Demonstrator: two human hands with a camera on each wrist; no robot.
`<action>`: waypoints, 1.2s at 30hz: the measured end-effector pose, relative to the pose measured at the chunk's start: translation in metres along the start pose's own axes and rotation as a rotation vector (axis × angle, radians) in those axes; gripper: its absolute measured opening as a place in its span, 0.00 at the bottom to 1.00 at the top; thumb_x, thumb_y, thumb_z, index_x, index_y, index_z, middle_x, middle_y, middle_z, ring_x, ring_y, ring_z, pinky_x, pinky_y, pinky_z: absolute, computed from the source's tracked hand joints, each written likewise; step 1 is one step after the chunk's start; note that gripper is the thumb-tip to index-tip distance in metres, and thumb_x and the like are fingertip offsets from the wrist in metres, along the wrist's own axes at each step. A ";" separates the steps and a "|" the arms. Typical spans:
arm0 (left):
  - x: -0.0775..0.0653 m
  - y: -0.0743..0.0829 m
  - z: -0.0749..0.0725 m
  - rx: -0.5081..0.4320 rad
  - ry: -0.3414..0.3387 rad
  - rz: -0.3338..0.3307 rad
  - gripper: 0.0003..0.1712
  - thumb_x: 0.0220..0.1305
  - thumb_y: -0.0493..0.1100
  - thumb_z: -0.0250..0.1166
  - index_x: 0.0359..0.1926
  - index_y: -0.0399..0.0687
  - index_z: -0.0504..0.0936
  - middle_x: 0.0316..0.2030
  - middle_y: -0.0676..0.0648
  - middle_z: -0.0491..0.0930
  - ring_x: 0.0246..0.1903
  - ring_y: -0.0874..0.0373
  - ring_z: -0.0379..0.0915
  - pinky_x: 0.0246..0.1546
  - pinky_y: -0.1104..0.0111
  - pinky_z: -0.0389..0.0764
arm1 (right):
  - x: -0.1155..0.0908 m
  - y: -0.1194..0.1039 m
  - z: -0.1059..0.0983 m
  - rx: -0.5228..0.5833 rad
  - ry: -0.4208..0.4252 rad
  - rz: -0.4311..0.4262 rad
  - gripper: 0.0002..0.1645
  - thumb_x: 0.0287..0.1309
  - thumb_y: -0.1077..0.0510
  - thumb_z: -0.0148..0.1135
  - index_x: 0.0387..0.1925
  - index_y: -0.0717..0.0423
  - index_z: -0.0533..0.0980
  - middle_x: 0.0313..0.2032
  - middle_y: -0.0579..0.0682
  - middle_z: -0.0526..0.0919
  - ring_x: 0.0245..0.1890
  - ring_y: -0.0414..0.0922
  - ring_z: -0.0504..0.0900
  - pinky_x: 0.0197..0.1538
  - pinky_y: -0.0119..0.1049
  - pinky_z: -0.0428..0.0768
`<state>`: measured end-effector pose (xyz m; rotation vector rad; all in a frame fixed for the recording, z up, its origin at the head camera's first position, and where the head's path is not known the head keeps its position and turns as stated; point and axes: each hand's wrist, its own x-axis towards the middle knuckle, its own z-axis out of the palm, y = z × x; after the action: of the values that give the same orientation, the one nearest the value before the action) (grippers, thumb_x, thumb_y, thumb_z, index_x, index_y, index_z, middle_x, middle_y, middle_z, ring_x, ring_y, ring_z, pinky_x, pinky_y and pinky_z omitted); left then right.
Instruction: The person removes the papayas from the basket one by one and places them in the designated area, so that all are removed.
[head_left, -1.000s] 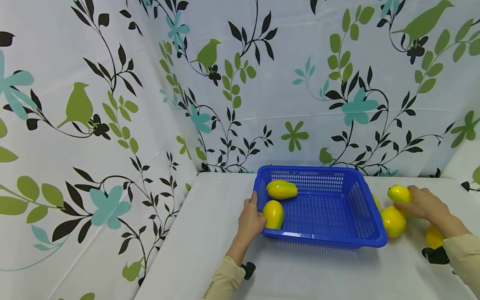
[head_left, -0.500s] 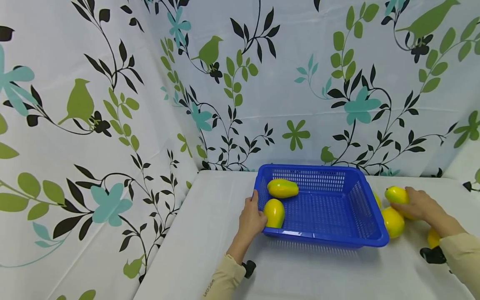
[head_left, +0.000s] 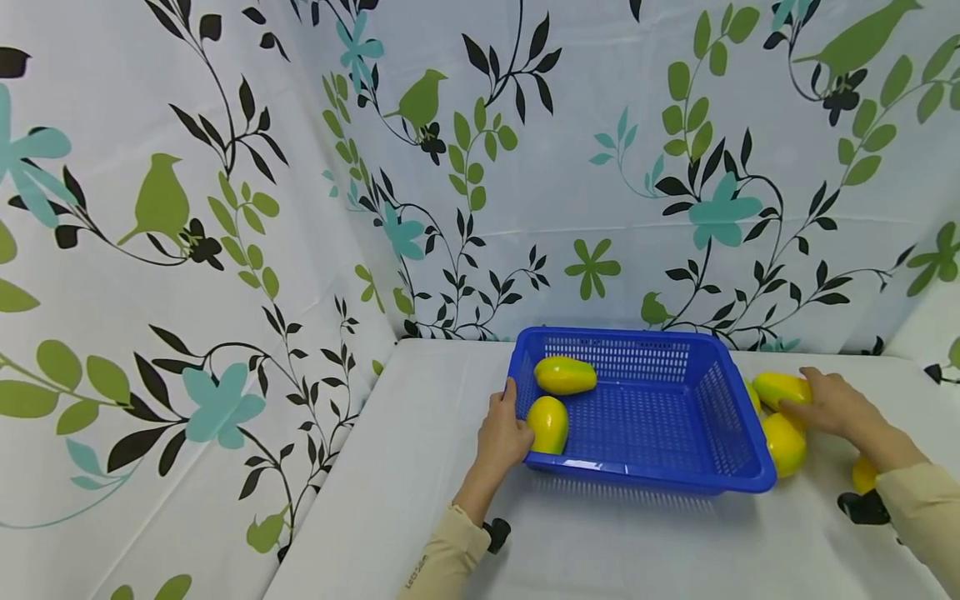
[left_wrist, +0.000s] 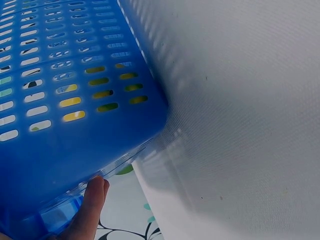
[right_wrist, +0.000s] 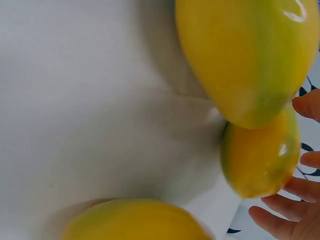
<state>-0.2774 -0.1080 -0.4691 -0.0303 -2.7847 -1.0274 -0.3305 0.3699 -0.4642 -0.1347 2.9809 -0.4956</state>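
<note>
My left hand [head_left: 502, 435] grips the left wall of a blue plastic basket [head_left: 645, 482]; in the left wrist view a finger [left_wrist: 92, 205] lies against its rim. Two glossy yellow-green mangoes sit inside on the left, one mango [head_left: 565, 376] at the back and another mango [head_left: 548, 426] in front. To the right of the basket, my right hand [head_left: 836, 408] touches the end of a mango [head_left: 780, 389] with fairly straight, spread fingers [right_wrist: 280, 222]. A rounder mango [head_left: 784, 447] lies just in front of it, large in the right wrist view.
One more mango [head_left: 864, 475] lies beneath the right wrist, partly hidden. Another mango [head_left: 752, 396] shows only in part by the basket's right wall. White cloth covers the table [head_left: 420, 467]; a printed curtain [head_left: 525, 192] hangs behind and at the left.
The mango at my right hand has moved left toward the basket and turned more lengthwise, and the hand has shifted slightly left with it. My left hand keeps its grip on the basket.
</note>
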 end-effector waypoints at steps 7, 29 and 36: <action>0.001 0.000 0.001 0.002 0.000 0.000 0.42 0.57 0.29 0.59 0.74 0.35 0.58 0.61 0.30 0.68 0.48 0.40 0.77 0.53 0.50 0.78 | 0.001 -0.027 -0.017 -0.033 0.093 -0.034 0.50 0.62 0.44 0.58 0.60 0.87 0.56 0.53 0.88 0.61 0.50 0.79 0.66 0.48 0.74 0.69; 0.001 -0.001 -0.003 0.026 -0.011 0.032 0.43 0.56 0.29 0.60 0.73 0.33 0.58 0.60 0.29 0.69 0.39 0.44 0.77 0.46 0.52 0.82 | 0.022 -0.128 -0.028 0.052 0.222 -0.240 0.44 0.65 0.46 0.59 0.66 0.76 0.59 0.61 0.80 0.63 0.59 0.76 0.63 0.55 0.74 0.65; 0.000 0.000 -0.004 0.019 -0.013 0.030 0.43 0.55 0.29 0.60 0.73 0.33 0.58 0.60 0.29 0.68 0.39 0.45 0.77 0.45 0.53 0.82 | 0.032 -0.156 -0.016 0.131 0.225 -0.361 0.40 0.65 0.49 0.60 0.66 0.75 0.61 0.62 0.76 0.67 0.60 0.72 0.66 0.58 0.70 0.65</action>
<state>-0.2765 -0.1100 -0.4662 -0.0760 -2.7962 -0.9977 -0.3531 0.2247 -0.4018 -0.6534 3.1369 -0.7903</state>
